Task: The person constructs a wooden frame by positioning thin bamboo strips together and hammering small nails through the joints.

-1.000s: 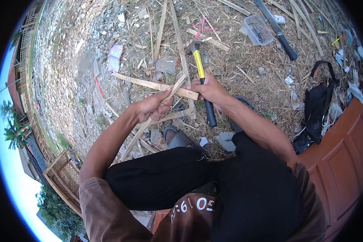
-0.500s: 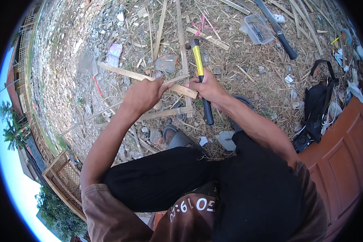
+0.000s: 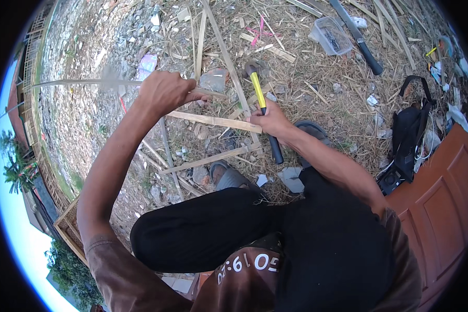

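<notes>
My left hand (image 3: 166, 92) is raised over the ground with its fingers closed around a thin wooden strip (image 3: 88, 81), which stretches far out to the left. My right hand (image 3: 271, 120) grips a hammer (image 3: 257, 88) with a yellow and black handle, its head pointing away from me. The thumb of that same hand presses the end of a flat wooden slat (image 3: 213, 120). Beneath it, a long slat (image 3: 224, 49) runs away from me, and another slat (image 3: 213, 157) meets its near end.
At the far right, a clear plastic box (image 3: 332, 39) holds small dark pieces, beside a long-bladed tool (image 3: 368, 56) with a black handle. A black bag (image 3: 408, 130) lies by a brown panelled door (image 3: 442, 208). Sandalled feet (image 3: 229, 177) stand close to the slats.
My left hand has moved left and away, swinging the thin strip outward and off the flat slat. The right hand and hammer have shifted slightly nearer. The long slat underneath has tilted.
</notes>
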Demonstrator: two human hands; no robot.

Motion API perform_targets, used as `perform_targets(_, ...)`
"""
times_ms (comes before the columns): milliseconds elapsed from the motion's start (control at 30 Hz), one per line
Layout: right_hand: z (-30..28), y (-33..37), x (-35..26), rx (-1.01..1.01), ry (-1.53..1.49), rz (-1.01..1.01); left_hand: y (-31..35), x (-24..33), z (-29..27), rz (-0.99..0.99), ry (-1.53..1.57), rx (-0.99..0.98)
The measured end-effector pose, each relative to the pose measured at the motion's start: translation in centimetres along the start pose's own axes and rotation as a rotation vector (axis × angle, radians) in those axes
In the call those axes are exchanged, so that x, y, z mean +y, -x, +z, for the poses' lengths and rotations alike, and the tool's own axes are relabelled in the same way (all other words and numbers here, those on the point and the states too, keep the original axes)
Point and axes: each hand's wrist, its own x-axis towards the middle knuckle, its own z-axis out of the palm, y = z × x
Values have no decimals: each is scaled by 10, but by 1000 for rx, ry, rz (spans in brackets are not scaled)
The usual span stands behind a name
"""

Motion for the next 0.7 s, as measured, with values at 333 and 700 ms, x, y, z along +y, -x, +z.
perform_targets(333,-8,5,-13,33,-112,73,-5,-64,84,-192,314,510)
perform_targets(700,-6,7,-20,-23,-51,31,22,-97,121,-528,110,560)
